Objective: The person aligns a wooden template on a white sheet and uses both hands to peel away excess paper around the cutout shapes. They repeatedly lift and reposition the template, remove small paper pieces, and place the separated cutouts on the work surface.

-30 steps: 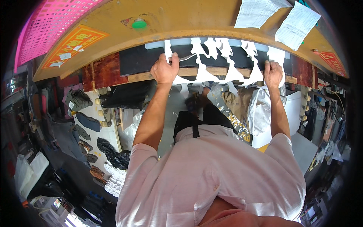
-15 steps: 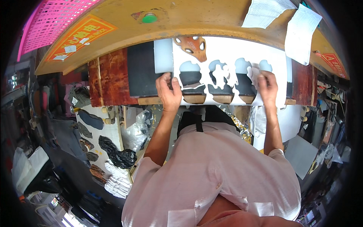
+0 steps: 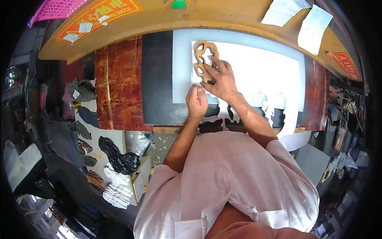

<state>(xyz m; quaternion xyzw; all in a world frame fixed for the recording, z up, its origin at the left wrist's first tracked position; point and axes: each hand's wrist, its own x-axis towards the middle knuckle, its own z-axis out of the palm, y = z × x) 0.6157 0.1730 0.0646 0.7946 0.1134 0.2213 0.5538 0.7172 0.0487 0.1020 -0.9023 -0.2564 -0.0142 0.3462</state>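
Note:
A white sheet (image 3: 254, 67) lies on the work surface, with a row of curvy cut-outs along its near side. On its far left part rests a brown cutting die (image 3: 201, 73), a wavy frame with several openings. My right hand (image 3: 225, 83) reaches across to the die, fingers and thumb gripping its right side and near end. Just nearer, my left hand (image 3: 197, 102) is closed in a pinch at the sheet's left edge. What lies inside its curled fingers is mostly hidden.
Beneath the sheet lie a pale board (image 3: 181, 71) and a black mat (image 3: 157, 79) on a reddish wooden bed (image 3: 119, 83). A yellow machine beam (image 3: 159, 20) with a green button (image 3: 179, 4) spans the far side. Shoe-shaped pieces and a black plastic bag (image 3: 117, 156) lie at left.
The sheet has shifted nearer to me. My right hand has moved left from the sheet's right side onto the die, which is now turned. My left hand has moved right and closed.

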